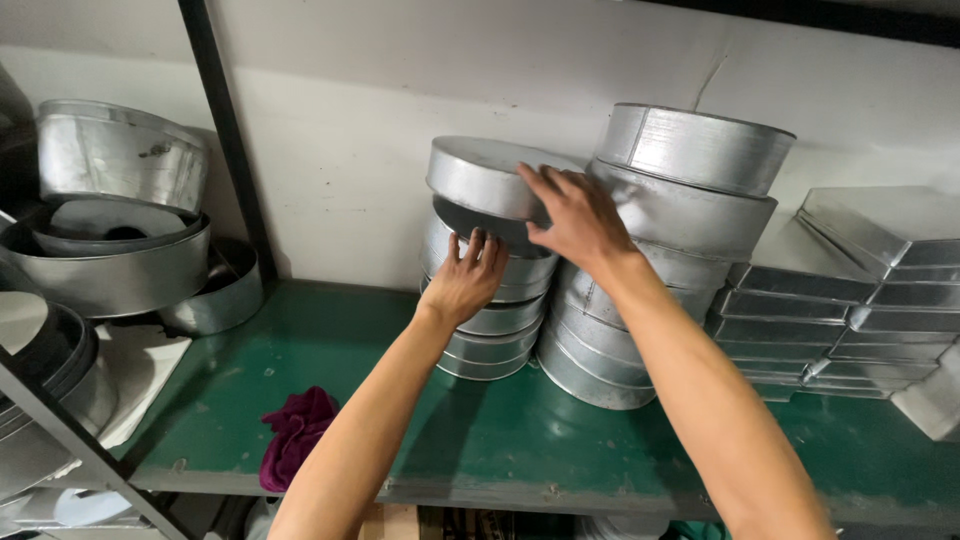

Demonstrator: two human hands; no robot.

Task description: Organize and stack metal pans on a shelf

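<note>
A stack of round, upturned metal cake pans (490, 340) stands on a green shelf (480, 430). The top pan (478, 178) is tilted up off the stack. My right hand (572, 218) grips that top pan from the right side and over its top. My left hand (466, 280) has its fingers spread against the pans just under the tilted one. A taller stack of larger round pans (660, 250) leans right behind my right hand.
Square metal trays (850, 300) are stacked at the right. Large round pans (110, 220) are piled at the left beyond a dark upright post (225, 130). A maroon cloth (298, 432) lies near the shelf's front edge. A white wall (350, 120) closes the back.
</note>
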